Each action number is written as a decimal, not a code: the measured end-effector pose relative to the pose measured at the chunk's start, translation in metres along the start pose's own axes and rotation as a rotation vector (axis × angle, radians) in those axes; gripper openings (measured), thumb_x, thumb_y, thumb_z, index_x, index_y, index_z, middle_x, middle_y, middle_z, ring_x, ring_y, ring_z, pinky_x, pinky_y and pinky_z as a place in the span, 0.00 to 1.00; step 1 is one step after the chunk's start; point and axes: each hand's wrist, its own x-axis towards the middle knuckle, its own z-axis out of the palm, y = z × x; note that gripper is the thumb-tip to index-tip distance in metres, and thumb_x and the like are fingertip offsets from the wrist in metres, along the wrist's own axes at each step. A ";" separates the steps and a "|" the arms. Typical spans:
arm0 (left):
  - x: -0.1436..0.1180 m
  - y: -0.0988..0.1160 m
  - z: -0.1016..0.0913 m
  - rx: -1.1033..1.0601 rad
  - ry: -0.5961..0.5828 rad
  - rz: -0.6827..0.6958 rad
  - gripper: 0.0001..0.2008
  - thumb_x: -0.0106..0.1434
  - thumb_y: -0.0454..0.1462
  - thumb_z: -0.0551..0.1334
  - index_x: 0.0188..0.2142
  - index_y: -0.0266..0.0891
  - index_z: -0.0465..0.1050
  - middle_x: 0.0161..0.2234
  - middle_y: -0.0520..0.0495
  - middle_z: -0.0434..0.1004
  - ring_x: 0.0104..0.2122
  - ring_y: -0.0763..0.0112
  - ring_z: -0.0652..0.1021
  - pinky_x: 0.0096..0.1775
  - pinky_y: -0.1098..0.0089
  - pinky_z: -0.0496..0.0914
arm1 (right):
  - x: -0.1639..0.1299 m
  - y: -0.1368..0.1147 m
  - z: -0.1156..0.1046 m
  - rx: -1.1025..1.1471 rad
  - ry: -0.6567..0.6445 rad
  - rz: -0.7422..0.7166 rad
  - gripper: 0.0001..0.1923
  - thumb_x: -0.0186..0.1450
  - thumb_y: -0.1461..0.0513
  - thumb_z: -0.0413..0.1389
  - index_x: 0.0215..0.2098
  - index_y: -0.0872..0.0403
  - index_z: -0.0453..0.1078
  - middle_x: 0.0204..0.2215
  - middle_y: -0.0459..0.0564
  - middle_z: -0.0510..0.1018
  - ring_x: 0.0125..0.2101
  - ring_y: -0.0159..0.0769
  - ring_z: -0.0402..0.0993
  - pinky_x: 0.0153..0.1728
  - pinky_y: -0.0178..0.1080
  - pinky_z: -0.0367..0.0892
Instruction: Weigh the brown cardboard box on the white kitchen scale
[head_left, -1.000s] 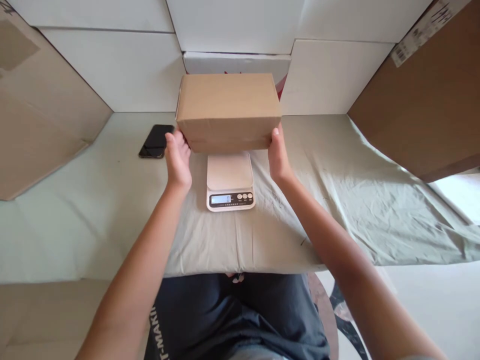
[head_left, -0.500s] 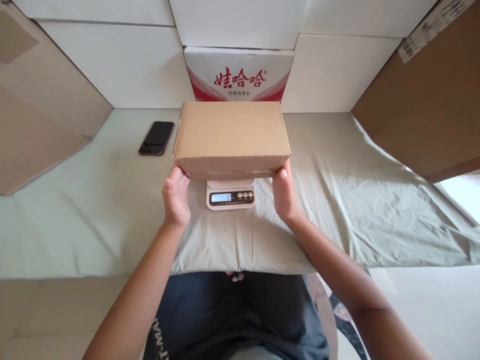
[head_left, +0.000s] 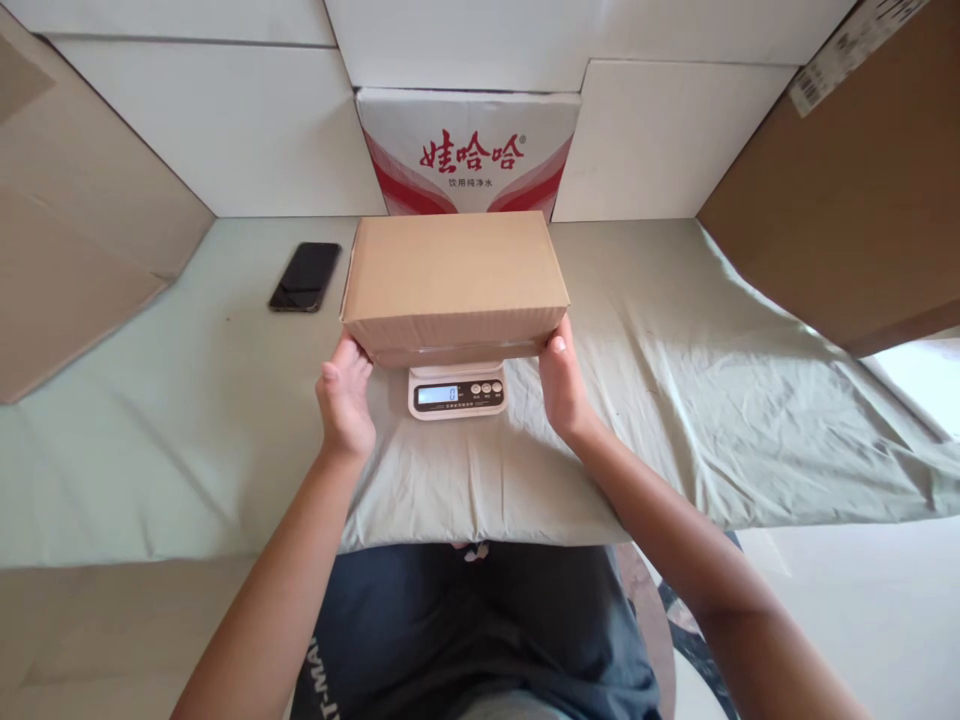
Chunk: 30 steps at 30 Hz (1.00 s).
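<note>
Left hand: the left hand (head_left: 345, 400) holds the near left bottom corner of the brown box (head_left: 454, 275). Its fingers are curled under the edge and pressed on the box.
Right hand: the right hand (head_left: 562, 385) holds the near right bottom corner of the same box. Its thumb points up along the box side.
Hands together: the two hands are apart, one at each end of the box, and both are clamped on it.
Brown box: it is shut and sits level between the hands, right over the scale (head_left: 457, 390). I cannot tell if it rests on the scale or is just above it.
Scale: it is small and white, between the two hands and a bit closer to the person. Only its front with the little screen and buttons shows. The screen reads 0.
Cloth: a pale green cloth (head_left: 675, 400) lies under the hands and the scale and covers the desk.
Phone: a black phone (head_left: 305, 277) lies flat on the cloth, past the left hand and off to the left of the box.
Red and white box: it (head_left: 469, 150) stands behind the brown box, far from the hands, against white boxes.
Big brown boards: one (head_left: 67, 250) leans far out to the left of the hands, one (head_left: 847, 200) far out to the right.
</note>
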 end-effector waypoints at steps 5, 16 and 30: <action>-0.001 -0.001 -0.001 0.010 -0.011 0.006 0.47 0.69 0.74 0.55 0.62 0.41 0.85 0.66 0.30 0.83 0.70 0.34 0.78 0.70 0.41 0.73 | 0.001 0.001 0.001 -0.002 0.003 0.026 0.42 0.74 0.32 0.50 0.81 0.34 0.57 0.82 0.41 0.65 0.85 0.50 0.52 0.87 0.58 0.54; -0.002 -0.003 -0.001 0.032 0.004 -0.025 0.49 0.67 0.76 0.54 0.62 0.41 0.84 0.68 0.30 0.81 0.72 0.33 0.76 0.72 0.39 0.69 | 0.000 0.003 0.000 0.043 -0.008 -0.016 0.34 0.78 0.37 0.49 0.78 0.34 0.63 0.83 0.39 0.62 0.85 0.50 0.53 0.86 0.58 0.53; -0.002 -0.004 0.000 0.041 -0.012 -0.016 0.50 0.67 0.76 0.54 0.65 0.41 0.81 0.72 0.29 0.77 0.76 0.32 0.71 0.74 0.36 0.65 | 0.001 0.005 -0.002 0.000 0.007 -0.011 0.36 0.77 0.35 0.47 0.76 0.37 0.64 0.82 0.43 0.65 0.84 0.51 0.55 0.86 0.59 0.56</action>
